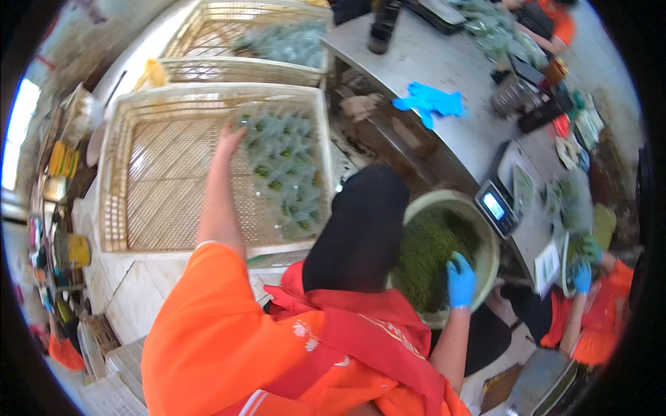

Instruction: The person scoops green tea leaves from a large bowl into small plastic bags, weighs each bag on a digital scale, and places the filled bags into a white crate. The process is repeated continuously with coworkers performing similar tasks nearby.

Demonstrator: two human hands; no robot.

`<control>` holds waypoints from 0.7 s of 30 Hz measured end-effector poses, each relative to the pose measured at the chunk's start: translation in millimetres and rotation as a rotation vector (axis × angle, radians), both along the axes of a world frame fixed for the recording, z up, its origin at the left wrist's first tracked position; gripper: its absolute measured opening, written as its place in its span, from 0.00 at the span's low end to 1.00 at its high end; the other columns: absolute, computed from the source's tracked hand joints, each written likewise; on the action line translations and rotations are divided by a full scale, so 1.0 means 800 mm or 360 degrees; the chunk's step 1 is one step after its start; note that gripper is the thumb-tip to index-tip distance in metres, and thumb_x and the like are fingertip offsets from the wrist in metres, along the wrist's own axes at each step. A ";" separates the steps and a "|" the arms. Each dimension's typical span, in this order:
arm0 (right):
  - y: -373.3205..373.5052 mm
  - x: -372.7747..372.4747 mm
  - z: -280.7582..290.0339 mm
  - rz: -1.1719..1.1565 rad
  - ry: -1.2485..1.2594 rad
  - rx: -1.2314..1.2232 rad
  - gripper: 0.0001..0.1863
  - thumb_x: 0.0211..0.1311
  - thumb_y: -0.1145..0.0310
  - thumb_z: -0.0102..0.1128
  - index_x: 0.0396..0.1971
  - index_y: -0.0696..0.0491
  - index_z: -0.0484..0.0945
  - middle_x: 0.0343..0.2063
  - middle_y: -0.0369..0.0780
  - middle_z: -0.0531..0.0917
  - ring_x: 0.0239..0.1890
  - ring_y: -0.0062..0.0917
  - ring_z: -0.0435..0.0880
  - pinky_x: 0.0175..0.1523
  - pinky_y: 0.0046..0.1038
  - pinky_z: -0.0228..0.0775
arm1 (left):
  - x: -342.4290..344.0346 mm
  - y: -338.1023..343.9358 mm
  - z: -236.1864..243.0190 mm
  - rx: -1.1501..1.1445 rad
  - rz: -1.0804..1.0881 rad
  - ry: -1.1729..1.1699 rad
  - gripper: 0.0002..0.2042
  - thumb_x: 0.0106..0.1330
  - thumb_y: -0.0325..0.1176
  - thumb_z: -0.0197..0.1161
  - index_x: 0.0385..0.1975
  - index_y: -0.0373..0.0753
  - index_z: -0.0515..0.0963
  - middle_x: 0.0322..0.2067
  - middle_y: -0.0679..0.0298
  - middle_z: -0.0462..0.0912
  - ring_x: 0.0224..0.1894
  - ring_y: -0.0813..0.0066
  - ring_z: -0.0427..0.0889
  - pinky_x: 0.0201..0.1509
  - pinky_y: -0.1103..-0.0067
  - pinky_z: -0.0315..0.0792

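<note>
My bare left hand [231, 139] reaches into a cream plastic crate [159, 173], fingers somewhat apart at the left edge of several rows of clear plastic pouches [281, 166] with green contents. Whether it touches the nearest pouch is unclear. Low on the right, a pale round tub [485, 263] holds a mass of loose, fine green material [430, 243], like small dried leaves. My right hand [460, 281], in a blue glove, rests at the material's right side with fingers loosely spread; the fingertips are partly against it.
Another crate [194, 66] with pouches stands behind. The metal table [423, 66] holds a blue glove [433, 104], a scale [496, 208], dark bottles and bags. A co-worker's gloved hands [583, 277] work at far right; another person [555, 31] is at top right. Shelving [69, 249] lines the left.
</note>
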State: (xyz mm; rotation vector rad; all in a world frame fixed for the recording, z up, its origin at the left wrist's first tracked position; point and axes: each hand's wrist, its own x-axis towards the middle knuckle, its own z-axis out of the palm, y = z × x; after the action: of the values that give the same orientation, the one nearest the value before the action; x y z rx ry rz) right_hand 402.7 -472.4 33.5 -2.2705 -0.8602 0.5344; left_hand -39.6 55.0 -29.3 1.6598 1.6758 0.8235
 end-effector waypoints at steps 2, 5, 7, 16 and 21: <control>0.000 -0.001 0.001 -0.0100 -0.0091 -0.0212 0.20 0.54 0.66 0.59 0.47 0.57 0.74 0.45 0.48 0.78 0.47 0.36 0.78 0.51 0.31 0.68 | 0.031 -0.033 0.062 -0.0233 -0.0023 -0.0406 0.32 0.54 0.32 0.60 0.59 0.31 0.58 0.49 0.51 0.73 0.49 0.64 0.74 0.51 0.76 0.68; 0.022 -0.005 0.007 -0.0146 -0.0199 -0.0561 0.27 0.51 0.58 0.62 0.50 0.54 0.72 0.45 0.50 0.77 0.48 0.42 0.76 0.51 0.35 0.68 | 0.069 -0.066 0.074 0.0507 -0.0129 -0.0109 0.23 0.58 0.27 0.55 0.56 0.35 0.64 0.47 0.55 0.75 0.48 0.69 0.75 0.50 0.76 0.68; 0.011 -0.001 -0.042 -0.0056 -0.0136 -0.0607 0.27 0.49 0.57 0.62 0.50 0.54 0.71 0.43 0.50 0.78 0.45 0.40 0.77 0.49 0.35 0.69 | 0.129 -0.102 0.107 0.0597 -0.0292 0.0065 0.21 0.58 0.28 0.56 0.54 0.38 0.67 0.47 0.57 0.76 0.48 0.69 0.76 0.51 0.76 0.68; -0.002 -0.008 0.008 -0.0365 0.0428 0.0197 0.06 0.53 0.70 0.59 0.31 0.55 0.79 0.22 0.40 0.81 0.16 0.23 0.78 0.26 0.26 0.71 | 0.391 -0.358 0.200 0.0923 -0.2060 -0.0145 0.09 0.55 0.33 0.61 0.35 0.43 0.78 0.28 0.61 0.81 0.30 0.64 0.81 0.35 0.73 0.74; 0.020 0.023 0.074 -0.0315 -0.0282 0.0792 0.15 0.57 0.73 0.54 0.46 0.54 0.74 0.43 0.45 0.78 0.34 0.32 0.81 0.38 0.30 0.73 | 0.444 -0.405 0.166 0.0742 -0.2034 -0.0063 0.09 0.55 0.36 0.61 0.35 0.45 0.78 0.24 0.61 0.81 0.26 0.64 0.81 0.29 0.73 0.74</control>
State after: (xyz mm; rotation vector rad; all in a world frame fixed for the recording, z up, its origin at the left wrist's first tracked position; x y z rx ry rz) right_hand 420.7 -456.0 92.5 -1.9267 -0.7415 0.0193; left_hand 315.5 -268.8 103.7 2.4566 0.1294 0.5422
